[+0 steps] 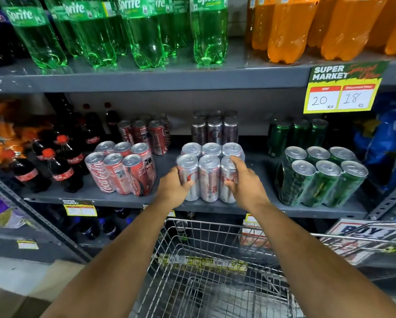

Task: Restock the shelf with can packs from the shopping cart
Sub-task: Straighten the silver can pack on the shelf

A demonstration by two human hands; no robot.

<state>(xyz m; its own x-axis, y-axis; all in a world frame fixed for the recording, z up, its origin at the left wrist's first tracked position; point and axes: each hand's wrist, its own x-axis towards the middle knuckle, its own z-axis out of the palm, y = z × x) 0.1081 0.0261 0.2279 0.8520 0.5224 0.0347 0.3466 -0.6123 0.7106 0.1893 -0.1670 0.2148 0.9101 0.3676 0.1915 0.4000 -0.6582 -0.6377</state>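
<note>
A shrink-wrapped pack of silver cans [209,173] stands upright on the grey middle shelf [256,208], near its front edge. My left hand [173,188] grips the pack's lower left side. My right hand [244,180] grips its right side, fingers over the top of the front right can. A red cola can pack [123,169] stands to its left and a green can pack [318,177] to its right. The wire shopping cart [215,260] is below my arms; its basket looks empty of packs.
More can packs stand behind at the shelf's back. Small cola bottles [59,166] fill the left of the shelf. Green [144,31] and orange bottles [291,26] line the upper shelf. A yellow price sign [341,88] hangs at right. Blue packages [385,138] sit at far right.
</note>
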